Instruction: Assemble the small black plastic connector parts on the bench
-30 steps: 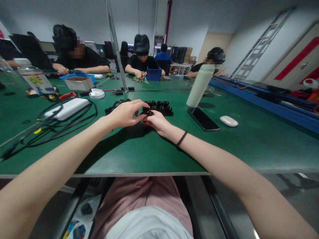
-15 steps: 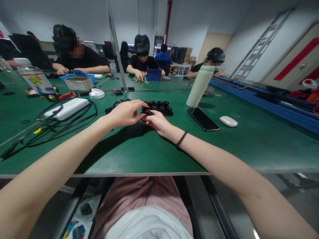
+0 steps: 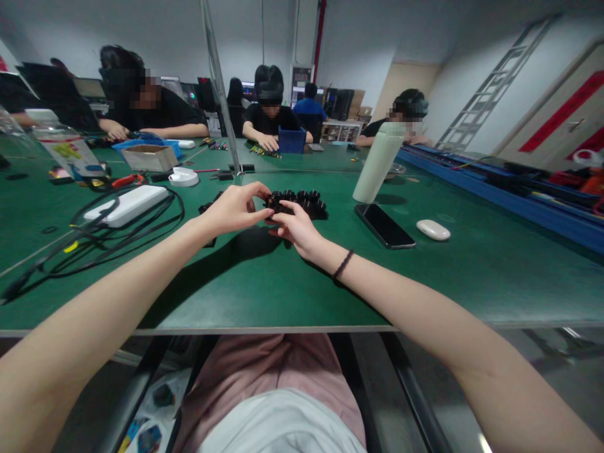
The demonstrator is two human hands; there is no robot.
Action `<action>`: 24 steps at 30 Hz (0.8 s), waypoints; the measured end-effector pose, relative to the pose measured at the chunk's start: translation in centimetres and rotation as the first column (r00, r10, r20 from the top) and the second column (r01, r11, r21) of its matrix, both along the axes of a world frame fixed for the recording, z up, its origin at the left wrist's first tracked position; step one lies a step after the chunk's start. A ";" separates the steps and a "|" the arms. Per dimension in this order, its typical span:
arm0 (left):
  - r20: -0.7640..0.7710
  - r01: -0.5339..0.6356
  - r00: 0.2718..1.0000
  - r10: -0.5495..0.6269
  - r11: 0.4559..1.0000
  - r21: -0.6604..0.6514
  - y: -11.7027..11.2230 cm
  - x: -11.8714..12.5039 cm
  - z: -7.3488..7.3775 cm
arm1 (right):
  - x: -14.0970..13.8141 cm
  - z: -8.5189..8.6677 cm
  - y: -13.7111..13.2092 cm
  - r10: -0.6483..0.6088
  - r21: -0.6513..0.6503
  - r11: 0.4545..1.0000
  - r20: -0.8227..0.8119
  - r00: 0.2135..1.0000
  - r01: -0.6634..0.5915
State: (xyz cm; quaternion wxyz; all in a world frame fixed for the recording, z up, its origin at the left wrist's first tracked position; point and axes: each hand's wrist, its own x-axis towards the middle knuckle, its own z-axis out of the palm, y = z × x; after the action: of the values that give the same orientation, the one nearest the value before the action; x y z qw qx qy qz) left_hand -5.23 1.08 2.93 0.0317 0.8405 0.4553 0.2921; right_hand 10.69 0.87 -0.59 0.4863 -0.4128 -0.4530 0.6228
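Left hand (image 3: 234, 207) has shifted, black part (image 3: 274, 202) between it and right hand (image 3: 302, 231).

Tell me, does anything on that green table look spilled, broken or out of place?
Nothing looks spilled or broken. Untidiest is the black cable, looped loosely around the white box. The pale green bottle leans, perhaps a lens effect. The black part in the left hand and right hand is too covered to judge.

The hands (image 3: 237, 209) partly hide the black part (image 3: 274, 202) between them, its details too small to tell.
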 end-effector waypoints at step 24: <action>0.117 0.038 0.993 -0.021 0.988 -0.147 0.6 -0.2 -0.2 | 0.1 0.1 0.2 0.110 0.004 0.994 0.002 0.994 -0.110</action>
State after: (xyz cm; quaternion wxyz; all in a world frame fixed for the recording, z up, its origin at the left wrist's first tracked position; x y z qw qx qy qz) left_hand -5.47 1.68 2.74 0.1251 0.8242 0.4606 0.3048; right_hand 10.84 1.04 -0.52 0.4515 -0.3870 -0.4768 0.6474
